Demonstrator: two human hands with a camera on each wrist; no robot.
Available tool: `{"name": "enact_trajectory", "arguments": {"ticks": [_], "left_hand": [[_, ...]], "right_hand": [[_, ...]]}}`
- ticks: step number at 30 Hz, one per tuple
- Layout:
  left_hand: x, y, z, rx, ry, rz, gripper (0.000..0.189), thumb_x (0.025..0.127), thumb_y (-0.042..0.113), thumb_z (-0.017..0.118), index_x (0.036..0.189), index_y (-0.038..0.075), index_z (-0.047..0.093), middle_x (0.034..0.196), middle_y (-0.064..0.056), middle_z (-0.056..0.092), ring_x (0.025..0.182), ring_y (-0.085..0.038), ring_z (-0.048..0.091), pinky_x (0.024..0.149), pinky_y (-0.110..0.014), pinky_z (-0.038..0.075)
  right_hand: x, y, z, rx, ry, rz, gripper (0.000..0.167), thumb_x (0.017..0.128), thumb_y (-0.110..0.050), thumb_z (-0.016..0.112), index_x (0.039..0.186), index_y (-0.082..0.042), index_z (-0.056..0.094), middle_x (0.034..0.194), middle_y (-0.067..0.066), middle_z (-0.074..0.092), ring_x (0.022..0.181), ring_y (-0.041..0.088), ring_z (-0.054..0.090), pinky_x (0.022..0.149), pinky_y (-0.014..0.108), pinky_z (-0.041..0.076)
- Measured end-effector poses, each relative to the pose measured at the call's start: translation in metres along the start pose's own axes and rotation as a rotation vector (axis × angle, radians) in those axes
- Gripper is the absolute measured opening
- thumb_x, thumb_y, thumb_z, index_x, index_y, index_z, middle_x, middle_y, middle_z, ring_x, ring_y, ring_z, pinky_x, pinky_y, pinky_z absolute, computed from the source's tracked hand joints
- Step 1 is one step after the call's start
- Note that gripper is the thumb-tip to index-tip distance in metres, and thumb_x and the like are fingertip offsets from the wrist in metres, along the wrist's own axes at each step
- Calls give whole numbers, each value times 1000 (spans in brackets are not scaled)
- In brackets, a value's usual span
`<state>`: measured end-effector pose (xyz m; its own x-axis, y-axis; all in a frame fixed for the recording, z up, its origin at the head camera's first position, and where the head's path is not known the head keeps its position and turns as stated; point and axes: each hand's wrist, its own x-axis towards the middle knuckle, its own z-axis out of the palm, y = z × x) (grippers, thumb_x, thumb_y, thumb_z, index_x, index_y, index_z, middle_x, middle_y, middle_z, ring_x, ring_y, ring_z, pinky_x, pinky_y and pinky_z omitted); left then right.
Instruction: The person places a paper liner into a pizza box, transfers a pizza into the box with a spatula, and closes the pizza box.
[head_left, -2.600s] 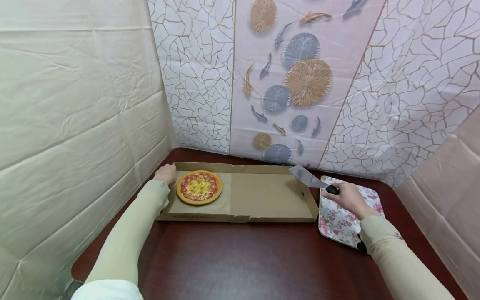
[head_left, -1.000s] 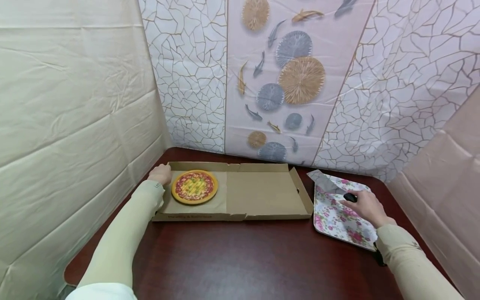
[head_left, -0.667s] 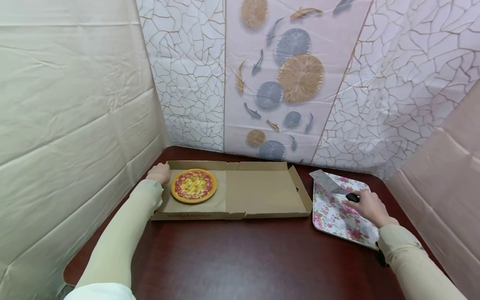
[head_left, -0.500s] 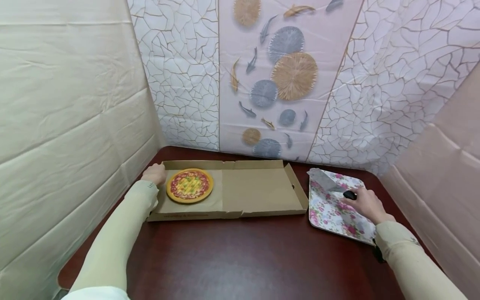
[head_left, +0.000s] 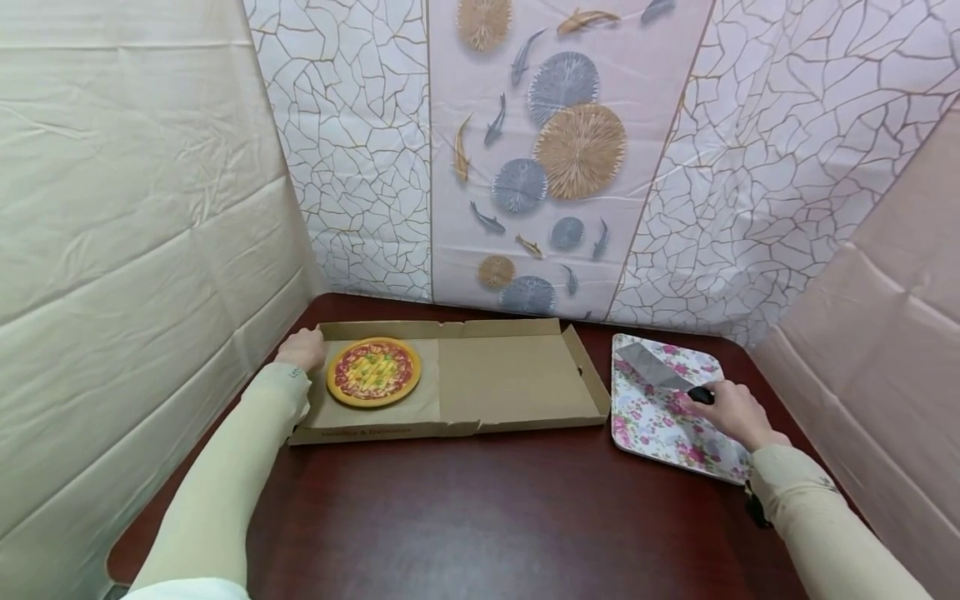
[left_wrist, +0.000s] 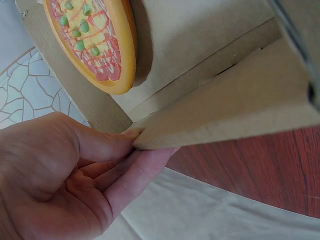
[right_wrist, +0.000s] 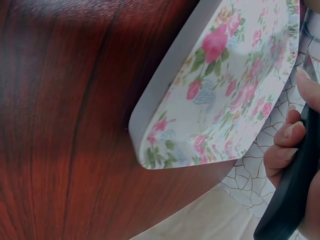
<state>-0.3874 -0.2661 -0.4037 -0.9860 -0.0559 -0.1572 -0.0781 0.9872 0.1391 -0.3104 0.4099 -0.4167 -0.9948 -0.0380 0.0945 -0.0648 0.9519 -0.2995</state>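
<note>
**Spatula lowered over the floral tray**

The right hand (head_left: 731, 410), gripping the pizza spatula (head_left: 651, 369) by its black handle, had carried it from beside the pizza box (head_left: 517, 387) down over the floral tray (head_left: 652, 429). The left hand (head_left: 302, 350) still pinched the box's corner; the pizza (head_left: 372, 371) stayed inside.

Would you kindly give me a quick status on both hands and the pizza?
Left hand pinches box flap. Right hand grips spatula over floral tray. Pizza whole, in box. Nothing between spatula and pizza but the box wall.
</note>
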Motion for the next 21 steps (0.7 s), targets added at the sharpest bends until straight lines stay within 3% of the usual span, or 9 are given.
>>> {"name": "enact_trajectory", "arguments": {"ticks": [3,10,15,21], "left_hand": [[-1,1,0,-1,2,-5,37,96,2,41,128,-12,50,117,-34,58,93,-39,62,68,-43,51],[-2,2,-1,-6,0,-15,32,92,0,46,121,-11,55,113,-32,60,82,-31,58,65,-39,49],[-2,1,-1,-12,5,-17,32,92,0,46,120,-11,56,111,-31,61,81,-31,58,63,-39,49],[-3,0,-2,-8,6,-10,31,93,1,44,119,-10,57,113,-32,60,83,-32,58,65,-40,49]], "right_hand": [[-2,3,1,9,-7,0,33,88,-37,67,84,-4,62,68,6,51,57,18,44,50,30,33],[-9,9,2,7,-6,12,47,88,-47,65,89,0,60,66,6,46,55,17,40,48,29,31],[-13,13,3,10,-15,19,40,89,-43,65,82,-4,59,63,4,44,52,16,39,47,29,30],[-15,17,2,2,-33,29,45,90,-42,64,99,2,64,70,9,55,57,18,45,49,31,34]]}}
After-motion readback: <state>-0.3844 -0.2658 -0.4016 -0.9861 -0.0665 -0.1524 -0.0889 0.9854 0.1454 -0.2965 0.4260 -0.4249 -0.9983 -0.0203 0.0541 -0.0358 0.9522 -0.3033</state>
